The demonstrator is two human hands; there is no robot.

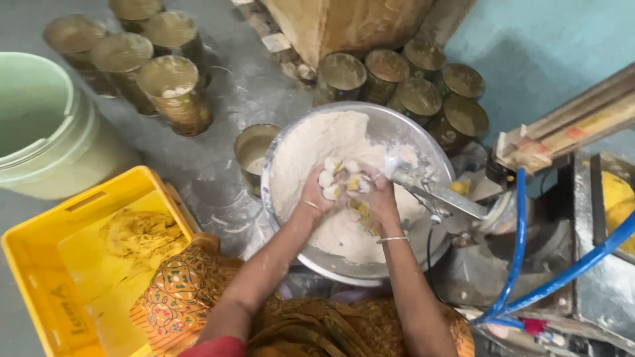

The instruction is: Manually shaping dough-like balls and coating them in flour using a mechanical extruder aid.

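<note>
A wide metal bowl (423, 142) holds a heap of pale flour (311, 149). Over its middle my left hand (319, 192) and my right hand (376, 193) are pressed together, both coated in flour, squeezing a lump of yellow dough (352, 183) between them. White flour clumps cover the fingers. A thin bangle sits on each wrist. A flour-dusted metal scoop or spout (433, 188) lies across the bowl's right rim, touching my right hand's knuckles.
Several open, dusty tin cans (175, 89) stand on the grey floor at the back. A pale green bucket (40, 125) is at far left, a yellow crate (73, 264) with dough strands below it. A metal machine (555, 251) with blue hoses (519, 238) stands right.
</note>
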